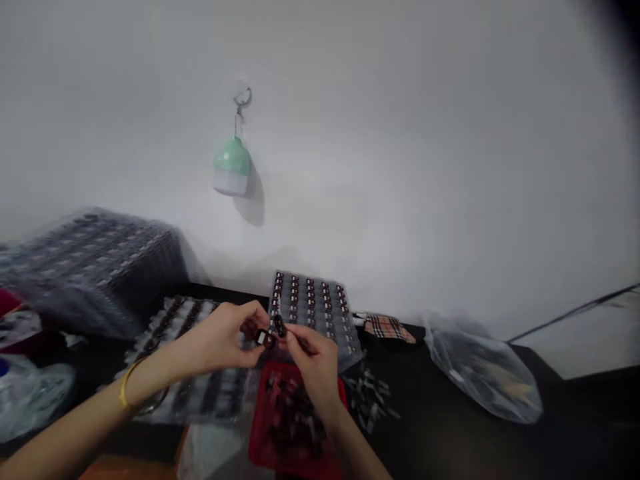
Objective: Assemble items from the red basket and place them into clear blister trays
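Note:
My left hand [239,337] pinches a small dark brown part with a pale square face [265,339] between thumb and fingers. Close against it, my right hand [314,357] grips a small dark oblong piece [280,326] by its fingertips. Whether the two pieces touch is unclear. Below my hands is a red basket [255,448], with many loose dark pieces in it. Just behind them lies a clear plastic tray [350,341] with rows of small dark parts in its pockets. Another blurred tray [213,400] of dark parts sits under my left forearm.
Tall stacked trays [100,267] stand at the left. Small loose pieces [370,397] are scattered on the black table [425,427], right of the basket. A plaid pouch [387,328] and clear plastic bag [483,367] lie farther right. A green-and-white lamp [233,167] hangs on the wall.

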Tool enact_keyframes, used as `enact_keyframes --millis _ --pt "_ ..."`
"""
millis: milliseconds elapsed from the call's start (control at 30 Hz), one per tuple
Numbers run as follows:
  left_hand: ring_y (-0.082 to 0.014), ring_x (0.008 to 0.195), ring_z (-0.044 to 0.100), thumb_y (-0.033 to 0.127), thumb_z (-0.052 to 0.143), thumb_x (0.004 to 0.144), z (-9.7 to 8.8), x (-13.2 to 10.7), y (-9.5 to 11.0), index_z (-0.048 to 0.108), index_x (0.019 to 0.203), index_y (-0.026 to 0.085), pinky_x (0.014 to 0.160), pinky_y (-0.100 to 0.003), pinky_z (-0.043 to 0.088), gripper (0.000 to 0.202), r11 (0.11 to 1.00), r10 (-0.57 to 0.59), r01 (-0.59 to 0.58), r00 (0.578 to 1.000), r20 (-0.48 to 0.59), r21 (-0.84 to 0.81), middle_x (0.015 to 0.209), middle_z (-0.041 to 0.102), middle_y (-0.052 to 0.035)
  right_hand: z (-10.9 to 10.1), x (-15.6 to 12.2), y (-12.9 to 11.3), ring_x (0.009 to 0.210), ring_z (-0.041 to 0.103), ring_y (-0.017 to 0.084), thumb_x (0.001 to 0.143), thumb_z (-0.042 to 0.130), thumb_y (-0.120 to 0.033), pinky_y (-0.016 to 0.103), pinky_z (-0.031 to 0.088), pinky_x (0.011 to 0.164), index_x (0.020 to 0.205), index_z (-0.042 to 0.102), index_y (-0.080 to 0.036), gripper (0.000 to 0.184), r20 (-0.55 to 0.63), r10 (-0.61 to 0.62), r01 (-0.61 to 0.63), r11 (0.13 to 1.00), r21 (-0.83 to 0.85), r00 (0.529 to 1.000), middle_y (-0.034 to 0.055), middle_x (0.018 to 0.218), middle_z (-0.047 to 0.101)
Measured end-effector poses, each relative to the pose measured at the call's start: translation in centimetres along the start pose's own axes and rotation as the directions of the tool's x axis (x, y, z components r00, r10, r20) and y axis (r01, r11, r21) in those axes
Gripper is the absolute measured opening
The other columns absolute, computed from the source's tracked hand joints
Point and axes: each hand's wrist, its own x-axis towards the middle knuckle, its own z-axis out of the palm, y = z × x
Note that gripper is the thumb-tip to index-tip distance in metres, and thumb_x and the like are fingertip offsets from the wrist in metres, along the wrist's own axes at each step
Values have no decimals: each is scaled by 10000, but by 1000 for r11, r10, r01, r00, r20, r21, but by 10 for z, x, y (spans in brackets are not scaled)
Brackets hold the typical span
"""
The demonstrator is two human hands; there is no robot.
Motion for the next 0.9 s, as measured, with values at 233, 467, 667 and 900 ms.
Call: enact_keyframes --millis 233,467,667,900 --pt "-122 635 599 178 637 635 -16 -21 -12 486 799 189 598 -226 481 223 994 -36 41 998 43 -100 706 637 34 20 -11 -11 616 724 165 793 622 -164 232 607 587 857 772 -219 172 64 -175 184 970 -162 982 14 770 772" --pt "-119 641 588 191 665 662 -21 -23 -21 467 804 199 593 -221 469 244 991 14 -3 997 80 -135 710 635 44 22 -11 -14 721 746 181 789 617 -107 247 615 686 866 773 -222 208 102 -314 330 903 -274 944 35 830 781" --pt "-114 646 567 193 670 673 -23 -21 -21 438 797 203 601 -228 475 263 974 25 1 993 115 -225 735 643 37 20 -7 -18 723 747 171 778 601 -72 229 615 687 866 767 -221 240 158 -408 438 844 -309 899 32 828 782" --pt "-118 666 578 174 647 669 -25 -16 -20 436 804 203 618 -233 480 253 977 49 -17 988 147 -210 759 669 24 17 -2 -25 726 749 177 788 588 -84 234 616 682 862 765 -222 237 202 -396 443 826 -348 896 32 823 781"
